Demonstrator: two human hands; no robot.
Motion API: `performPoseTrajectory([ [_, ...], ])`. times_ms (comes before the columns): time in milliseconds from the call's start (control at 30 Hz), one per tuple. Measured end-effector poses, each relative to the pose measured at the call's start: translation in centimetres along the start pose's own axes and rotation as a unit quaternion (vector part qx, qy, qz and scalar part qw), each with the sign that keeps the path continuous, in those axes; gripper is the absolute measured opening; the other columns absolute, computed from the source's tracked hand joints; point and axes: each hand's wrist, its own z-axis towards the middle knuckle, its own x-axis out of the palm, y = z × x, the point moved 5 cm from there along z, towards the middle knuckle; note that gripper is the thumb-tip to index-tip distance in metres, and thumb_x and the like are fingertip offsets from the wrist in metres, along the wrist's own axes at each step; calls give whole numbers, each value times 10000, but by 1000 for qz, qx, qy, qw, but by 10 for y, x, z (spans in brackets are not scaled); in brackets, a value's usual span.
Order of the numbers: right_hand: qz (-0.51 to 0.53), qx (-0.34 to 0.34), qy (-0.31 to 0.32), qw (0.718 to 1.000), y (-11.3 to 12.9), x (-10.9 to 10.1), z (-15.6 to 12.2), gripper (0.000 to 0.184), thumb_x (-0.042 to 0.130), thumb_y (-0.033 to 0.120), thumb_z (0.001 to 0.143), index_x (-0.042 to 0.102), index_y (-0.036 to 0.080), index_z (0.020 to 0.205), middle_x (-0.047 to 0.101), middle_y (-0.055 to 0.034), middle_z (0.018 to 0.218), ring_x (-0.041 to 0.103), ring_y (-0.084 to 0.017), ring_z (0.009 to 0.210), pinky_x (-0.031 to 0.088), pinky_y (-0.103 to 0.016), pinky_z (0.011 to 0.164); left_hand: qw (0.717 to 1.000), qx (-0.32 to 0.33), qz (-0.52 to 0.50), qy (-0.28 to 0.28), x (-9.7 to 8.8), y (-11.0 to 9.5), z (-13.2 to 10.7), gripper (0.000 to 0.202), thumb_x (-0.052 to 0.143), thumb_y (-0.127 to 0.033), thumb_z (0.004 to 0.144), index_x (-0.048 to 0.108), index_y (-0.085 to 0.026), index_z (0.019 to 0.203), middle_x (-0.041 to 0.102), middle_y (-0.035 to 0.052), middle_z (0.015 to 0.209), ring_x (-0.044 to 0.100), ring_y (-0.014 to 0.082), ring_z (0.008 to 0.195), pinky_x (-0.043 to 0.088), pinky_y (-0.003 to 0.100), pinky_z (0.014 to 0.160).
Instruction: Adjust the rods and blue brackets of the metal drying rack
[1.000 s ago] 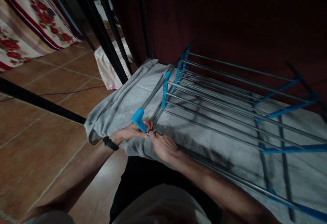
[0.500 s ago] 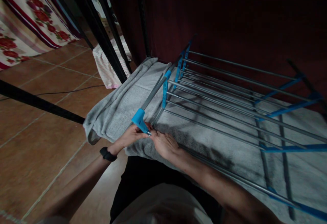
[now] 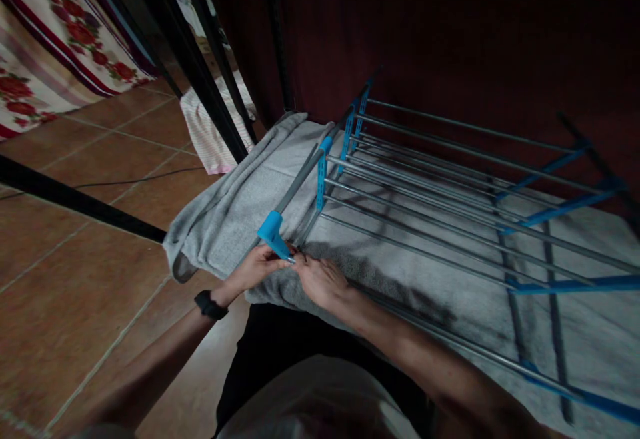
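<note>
A folding drying rack (image 3: 410, 189) of grey metal rods and blue plastic parts lies on a grey blanket (image 3: 240, 209). Closed round the lower end of its blue corner joint (image 3: 273, 229) is my left hand (image 3: 261, 265), with a black band (image 3: 210, 304) on the wrist. My right hand (image 3: 320, 280) is closed on the end of a metal rod (image 3: 450, 339) where it meets that joint. A short bit of bare metal shows between the two hands. My fingertips partly hide the meeting point.
Black metal posts (image 3: 195, 72) stand at the left, and a slanting black bar (image 3: 80, 202) crosses above the tiled floor (image 3: 75, 305). Behind the rack rises a dark red panel (image 3: 450, 39). A striped cloth (image 3: 207, 125) and a floral curtain (image 3: 75, 32) hang further back.
Both hands stay at the corner joint with almost no visible movement. The rack's right end sits slightly higher and further left in view.
</note>
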Motion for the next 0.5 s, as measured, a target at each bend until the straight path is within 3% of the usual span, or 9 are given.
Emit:
performPoseTrajectory([
  [500,50,-2,25,998,-5,-2,5,391,284,288,1060,605,146,1231,757,-140,1023,736,-232,913,558,-331,799,984,16,169,-58,-3,-9,-9,448,711,-606,781,761,-178,906,780,80,930,725,256,897,580,349,889],
])
